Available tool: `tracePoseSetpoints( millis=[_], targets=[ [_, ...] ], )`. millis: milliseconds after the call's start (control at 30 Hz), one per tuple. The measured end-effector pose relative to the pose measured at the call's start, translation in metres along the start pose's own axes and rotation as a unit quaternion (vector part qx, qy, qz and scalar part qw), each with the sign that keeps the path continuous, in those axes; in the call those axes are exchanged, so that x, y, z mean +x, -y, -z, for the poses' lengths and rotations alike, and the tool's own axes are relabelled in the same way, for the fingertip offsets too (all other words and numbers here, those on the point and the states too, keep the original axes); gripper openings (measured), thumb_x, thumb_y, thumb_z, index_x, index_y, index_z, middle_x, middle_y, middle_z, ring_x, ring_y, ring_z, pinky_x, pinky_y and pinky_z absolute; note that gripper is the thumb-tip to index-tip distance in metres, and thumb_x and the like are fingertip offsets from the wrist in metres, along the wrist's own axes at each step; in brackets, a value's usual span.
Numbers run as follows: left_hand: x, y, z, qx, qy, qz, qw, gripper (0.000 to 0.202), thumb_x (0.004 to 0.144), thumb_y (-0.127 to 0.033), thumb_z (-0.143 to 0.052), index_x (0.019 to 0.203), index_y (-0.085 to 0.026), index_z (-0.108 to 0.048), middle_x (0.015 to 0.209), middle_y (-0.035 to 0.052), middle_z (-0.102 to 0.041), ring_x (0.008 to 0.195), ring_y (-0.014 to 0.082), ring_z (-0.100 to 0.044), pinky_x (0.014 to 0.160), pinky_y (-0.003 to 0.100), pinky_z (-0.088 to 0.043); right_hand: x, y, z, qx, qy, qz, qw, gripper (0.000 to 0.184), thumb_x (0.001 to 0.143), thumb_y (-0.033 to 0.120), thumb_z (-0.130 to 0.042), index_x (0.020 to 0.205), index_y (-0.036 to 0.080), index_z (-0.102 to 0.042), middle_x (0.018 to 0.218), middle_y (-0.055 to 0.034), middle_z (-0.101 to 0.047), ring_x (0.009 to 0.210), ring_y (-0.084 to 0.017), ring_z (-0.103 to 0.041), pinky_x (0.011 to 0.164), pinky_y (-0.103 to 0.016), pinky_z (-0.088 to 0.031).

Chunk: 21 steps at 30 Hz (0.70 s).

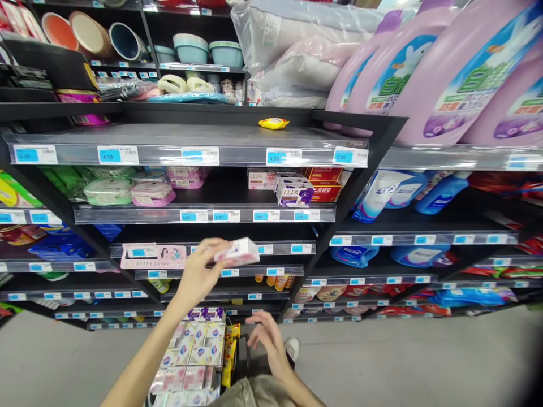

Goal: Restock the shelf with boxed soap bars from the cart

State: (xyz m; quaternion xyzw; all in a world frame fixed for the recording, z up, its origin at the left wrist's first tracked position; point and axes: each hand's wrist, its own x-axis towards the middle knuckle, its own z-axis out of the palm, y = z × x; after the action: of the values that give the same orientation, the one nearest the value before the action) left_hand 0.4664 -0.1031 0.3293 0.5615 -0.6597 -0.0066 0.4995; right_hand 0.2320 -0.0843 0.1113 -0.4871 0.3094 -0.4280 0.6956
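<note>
My left hand [203, 264] grips one end of a small white and pink soap box [241, 252], held up in front of the lower shelves. Lower and to the right, my right hand [268, 340] hangs free with its fingers loosely bent and apart. Beneath my left arm stands a stack of boxed soaps [190, 356] in white, pink and purple packs. Yellow soap packs [229, 353] sit along its right side. On the shelf above are purple and white LUX soap boxes [292, 192] and a pink LUX box [260, 178].
A yellow packet [274, 123] lies on the top shelf [186, 135]. Soap dishes [153, 193] stand on the shelf below it. Large lilac detergent bottles [466, 85] crowd the upper right. A shoe [292, 347] shows on the grey floor [382, 362].
</note>
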Motion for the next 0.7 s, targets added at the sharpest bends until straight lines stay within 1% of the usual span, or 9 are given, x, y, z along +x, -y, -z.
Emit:
tracePoseSetpoints(
  millis=[67,100,133,200,300,400,533,600,700],
  targets=[
    [0.037,-0.01,0.004,0.011,-0.086,-0.042,0.995,0.025,0.097,-0.028,-0.074,0.12,-0.026,-0.082,0.122,0.0065,-0.076,0.113,0.0236,-0.074,0.093,0.035,-0.067,-0.001,0.0,0.002,-0.011,0.018,-0.007,1.0,0.046,0.092,0.064,-0.073,0.114,0.024,-0.07,0.109,-0.011,-0.08,0.064,-0.02,-0.073,0.058,-0.032,-0.051],
    [0.055,-0.015,0.004,0.018,-0.118,-0.059,0.991,0.025,0.097,-0.027,-0.074,0.121,-0.026,-0.081,0.123,0.0064,-0.075,0.115,0.0232,-0.073,0.09,0.033,-0.067,-0.001,0.0,0.003,-0.016,0.026,-0.01,0.999,0.044,0.092,0.064,-0.073,0.11,0.024,-0.072,0.106,-0.0104,-0.081,0.064,-0.02,-0.073,0.058,-0.032,-0.05],
    [0.072,-0.018,0.003,0.027,-0.142,-0.074,0.987,0.025,0.098,-0.027,-0.073,0.122,-0.026,-0.081,0.124,0.0064,-0.074,0.116,0.0229,-0.072,0.089,0.033,-0.067,-0.002,0.0,0.004,-0.022,0.031,-0.012,0.999,0.043,0.092,0.065,-0.073,0.106,0.024,-0.072,0.103,-0.0098,-0.081,0.064,-0.02,-0.073,0.058,-0.031,-0.05],
    [0.104,-0.021,-0.003,0.052,-0.16,-0.109,0.98,0.026,0.1,-0.027,-0.071,0.124,-0.025,-0.079,0.125,0.0066,-0.074,0.118,0.0224,-0.071,0.095,0.035,-0.066,-0.001,-0.001,0.008,-0.032,0.032,-0.011,0.999,0.044,0.091,0.066,-0.073,0.1,0.023,-0.073,0.098,-0.0091,-0.081,0.062,-0.019,-0.072,0.058,-0.03,-0.049],
    [0.144,-0.015,-0.018,0.079,-0.134,-0.149,0.976,0.026,0.1,-0.023,-0.071,0.125,-0.023,-0.079,0.126,0.0078,-0.073,0.119,0.0222,-0.07,0.107,0.039,-0.061,0.0,-0.008,0.015,-0.041,0.01,-0.005,0.999,0.048,0.089,0.07,-0.075,0.095,0.022,-0.073,0.092,-0.0084,-0.08,0.059,-0.018,-0.07,0.056,-0.029,-0.048],
    [0.174,-0.003,-0.036,0.103,-0.066,-0.137,0.983,0.028,0.098,-0.019,-0.069,0.124,-0.021,-0.081,0.127,0.009,-0.074,0.119,0.0237,-0.069,0.11,0.04,-0.058,0.0,-0.014,0.023,-0.044,-0.018,-0.004,0.999,0.049,0.086,0.072,-0.076,0.091,0.023,-0.073,0.088,-0.0073,-0.08,0.058,-0.018,-0.068,0.055,-0.029,-0.048],
    [0.2,0.011,-0.056,0.136,0.029,-0.073,0.988,0.032,0.098,-0.019,-0.068,0.126,-0.02,-0.082,0.132,0.0098,-0.074,0.126,0.0268,-0.067,0.117,0.043,-0.054,-0.003,-0.012,0.029,-0.046,-0.026,-0.01,0.999,0.047,0.085,0.07,-0.078,0.091,0.023,-0.073,0.086,-0.0061,-0.079,0.057,-0.018,-0.067,0.055,-0.029,-0.047],
    [0.209,0.013,-0.061,0.15,0.049,-0.045,0.986,0.032,0.098,-0.019,-0.068,0.127,-0.021,-0.082,0.138,0.0092,-0.074,0.133,0.028,-0.064,0.12,0.044,-0.052,-0.004,-0.008,0.031,-0.043,-0.022,-0.017,0.999,0.047,0.084,0.07,-0.079,0.09,0.024,-0.072,0.086,-0.0057,-0.079,0.057,-0.017,-0.067,0.056,-0.029,-0.047],
    [0.219,0.01,-0.068,0.18,0.058,-0.033,0.981,0.028,0.098,-0.022,-0.07,0.123,-0.025,-0.084,0.147,0.0061,-0.071,0.142,0.0308,-0.058,0.121,0.047,-0.052,-0.003,-0.005,0.032,-0.036,-0.02,-0.023,0.999,0.048,0.083,0.07,-0.08,0.088,0.024,-0.071,0.084,-0.005,-0.078,0.056,-0.017,-0.066,0.055,-0.029,-0.046]
  ],
)
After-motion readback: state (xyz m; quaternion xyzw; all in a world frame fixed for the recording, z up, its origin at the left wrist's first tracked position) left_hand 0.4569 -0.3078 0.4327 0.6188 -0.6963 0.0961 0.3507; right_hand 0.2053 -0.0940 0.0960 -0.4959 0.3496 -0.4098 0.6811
